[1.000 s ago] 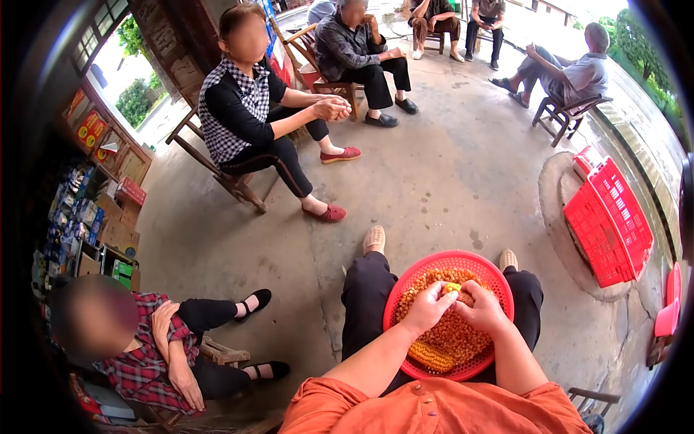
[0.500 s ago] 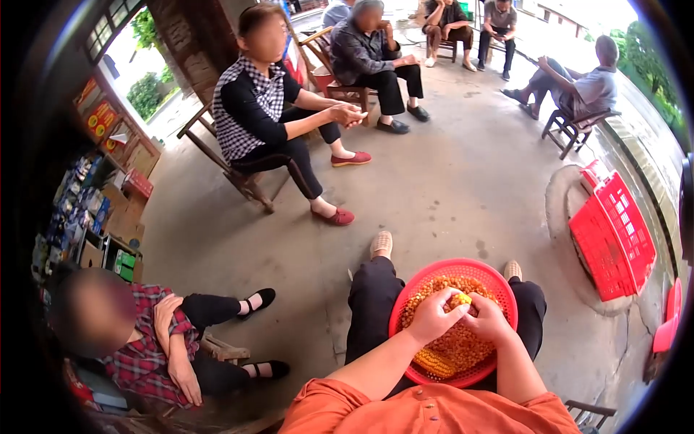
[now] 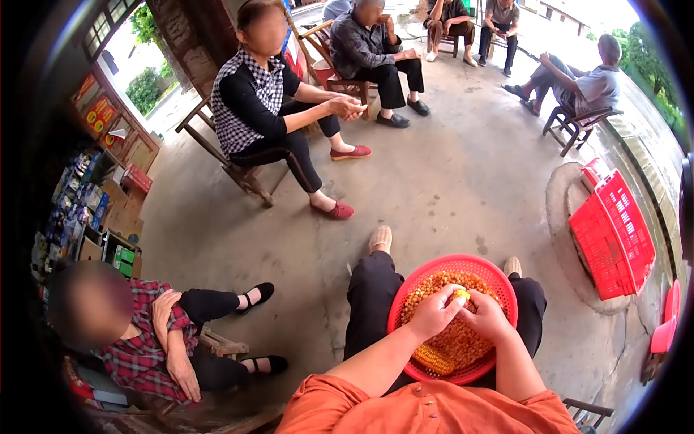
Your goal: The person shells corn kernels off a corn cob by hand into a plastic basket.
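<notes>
A round red basket rests on my lap between my knees, with many loose corn kernels in it. A yellow corn cob lies at its lower left, on the kernels. Above the kernels, my left hand is closed on a second piece of corn, of which only a small yellow end shows. My right hand is closed against the same piece from the other side; its fingertips are partly hidden.
Red crates stand on the floor at the right, with red basins nearer. A person in plaid sits close at the left, another in a checked top farther ahead. Several more people sit at the back.
The view has shifted, so people and crates appear slightly further right than a second ago. Both my hands stay together on the piece of corn, with their fingers slightly moved.
</notes>
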Demonstrator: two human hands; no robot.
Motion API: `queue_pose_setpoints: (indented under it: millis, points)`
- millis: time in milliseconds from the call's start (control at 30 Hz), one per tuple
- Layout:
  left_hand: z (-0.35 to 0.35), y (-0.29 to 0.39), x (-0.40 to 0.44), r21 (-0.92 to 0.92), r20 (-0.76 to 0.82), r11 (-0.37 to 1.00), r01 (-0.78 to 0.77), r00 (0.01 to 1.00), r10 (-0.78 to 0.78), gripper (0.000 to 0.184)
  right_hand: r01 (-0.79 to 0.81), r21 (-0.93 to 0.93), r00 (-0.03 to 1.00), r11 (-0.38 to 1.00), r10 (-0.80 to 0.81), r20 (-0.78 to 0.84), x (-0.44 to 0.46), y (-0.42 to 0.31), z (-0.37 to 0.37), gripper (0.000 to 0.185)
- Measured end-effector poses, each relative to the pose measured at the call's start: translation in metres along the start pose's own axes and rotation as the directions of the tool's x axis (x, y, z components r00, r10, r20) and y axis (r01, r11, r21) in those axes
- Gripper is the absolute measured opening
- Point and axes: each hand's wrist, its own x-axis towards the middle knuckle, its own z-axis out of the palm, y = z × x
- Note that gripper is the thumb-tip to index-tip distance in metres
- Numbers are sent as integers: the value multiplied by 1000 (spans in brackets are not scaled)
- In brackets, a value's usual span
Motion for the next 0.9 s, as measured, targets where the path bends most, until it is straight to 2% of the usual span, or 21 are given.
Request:
queue_pose_setpoints:
  millis: [67,100,133,167,300,367,400,467,600,700,767,900]
  points:
    - [2,-16,5,-63,29,996,65,998,-63,28,-25,-93,1000,995,26,12,-2,-1,-1,29]
    - [1,-21,3,-119,70,987,111,992,-103,28,-98,23,993,995,97,63,-1,-16,-2,29]
    - [-1,-18,3,-195,134,970,146,984,-121,29,-61,-26,997,998,62,42,-3,-14,1,29]
    - [-1,-19,4,-194,132,972,135,985,-111,29,-17,-85,1000,996,19,15,-3,-12,-1,29]
    - [2,-13,1,-183,93,977,112,991,-96,32,10,-24,1000,1000,-9,18,-2,-6,1,35]
    - [3,-19,3,-144,105,986,84,992,-69,34,-124,-128,987,984,136,90,-1,-7,-3,43]
    - [2,-17,3,-145,105,986,83,992,-68,34,-123,-129,987,984,135,89,-1,-6,-2,43]
    - [1,-13,1,-90,111,988,126,987,-116,33,-4,-32,999,999,6,54,-1,-6,2,49]
    - [3,-20,1,-68,100,995,67,993,-60,33,-43,-70,997,997,47,58,-4,-14,-1,50]
    - [3,-23,1,-50,101,996,79,992,-73,32,-35,-1,997,999,35,67,-3,-10,0,50]
    - [6,-29,1,-27,34,1000,-12,999,13,31,-77,-17,993,997,78,87,-2,-11,-1,49]
    - [3,-23,2,-109,120,989,96,989,-83,31,-124,-55,987,991,129,93,-3,-18,-2,49]
